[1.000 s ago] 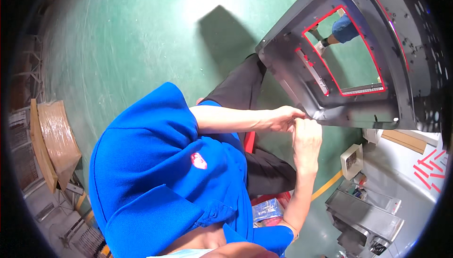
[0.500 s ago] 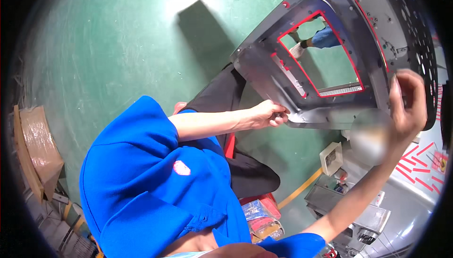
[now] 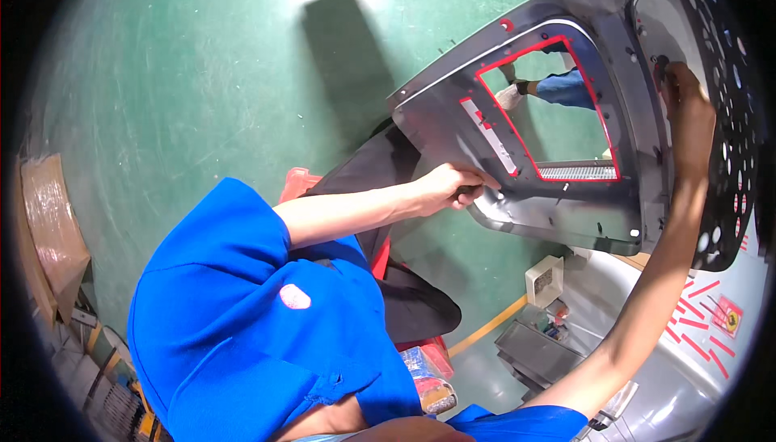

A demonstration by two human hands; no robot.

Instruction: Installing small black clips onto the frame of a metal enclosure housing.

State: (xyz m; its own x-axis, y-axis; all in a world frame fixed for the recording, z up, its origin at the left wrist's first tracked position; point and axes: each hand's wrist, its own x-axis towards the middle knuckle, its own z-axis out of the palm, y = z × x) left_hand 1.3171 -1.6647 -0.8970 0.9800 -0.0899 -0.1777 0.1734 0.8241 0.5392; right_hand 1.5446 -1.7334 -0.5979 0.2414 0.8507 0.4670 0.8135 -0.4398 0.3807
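Had the big panel [image 3: 440, 131] close in front, tilted, with both hands at it. Curled the left hand [image 3: 451, 190] into a fist at the panel's near edge, with one finger pointing out over it. Held a dark bit [image 3: 467, 192] inside that fist, too small to name. Stretched the right hand [image 3: 691, 111] across to the panel's far side, next to the holed sheet [image 3: 731, 119]. Bent those fingers in at a small spot there, but could not tell whether gripping a thing or only touching. Saw a red rim [image 3: 520, 55] around the panel's opening, with a white strip [image 3: 488, 136] beside it. Saw another person's blue leg [image 3: 562, 89] and pale shoe [image 3: 509, 97] through the opening. Saw a pale tub [image 3: 544, 280] past the panel's lower edge, and red strips [image 3: 706, 291] beyond its holed end. Wore a blue shirt [image 3: 242, 305] and dark trousers [image 3: 416, 300], with one leg right by the panel's corner. Saw green floor [image 3: 218, 111] all around the panel.
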